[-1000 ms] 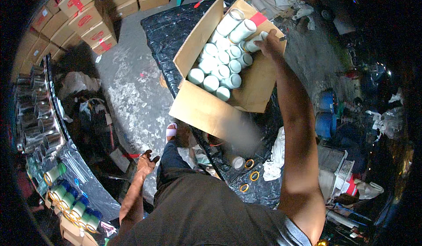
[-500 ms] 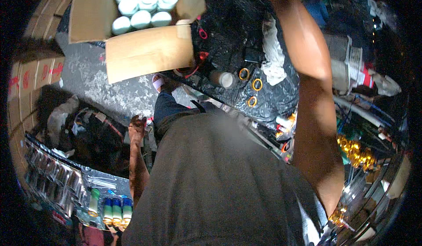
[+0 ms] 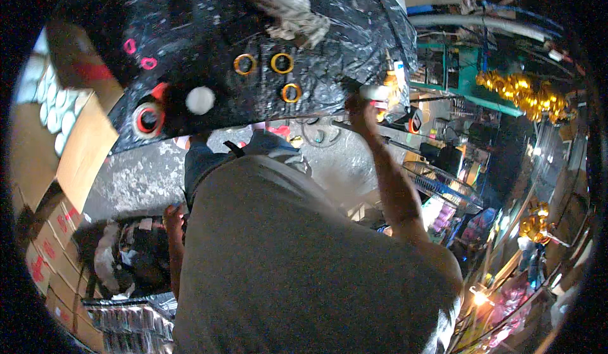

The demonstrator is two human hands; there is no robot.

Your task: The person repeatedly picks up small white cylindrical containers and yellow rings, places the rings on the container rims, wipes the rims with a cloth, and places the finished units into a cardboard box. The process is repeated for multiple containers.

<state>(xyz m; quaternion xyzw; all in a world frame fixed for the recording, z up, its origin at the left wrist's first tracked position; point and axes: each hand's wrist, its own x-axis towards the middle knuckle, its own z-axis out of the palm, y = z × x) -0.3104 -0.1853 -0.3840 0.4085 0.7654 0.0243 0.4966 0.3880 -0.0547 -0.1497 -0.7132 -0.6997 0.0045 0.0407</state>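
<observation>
pointed bottle (image 3: 392, 87), orange and white, near the blurred right hand (image 3: 360, 109), whose finger spread and hold i cannot tell.

A small whitish object (image 3: 376, 92), blurred, shows at the right hand (image 3: 360, 107), near the black table's edge (image 3: 253, 113).

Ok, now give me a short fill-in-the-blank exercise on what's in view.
1. The gold rings lying on the black sheet number ____.
2. The two small loops to the left of those rings are coloured ____.
3. The open cardboard box with white cylinders stands toward the picture's ____ edge.
4. The hand nearer the gold rings is the person's ____ one.

Missing words: three; pink; left; right.
</observation>
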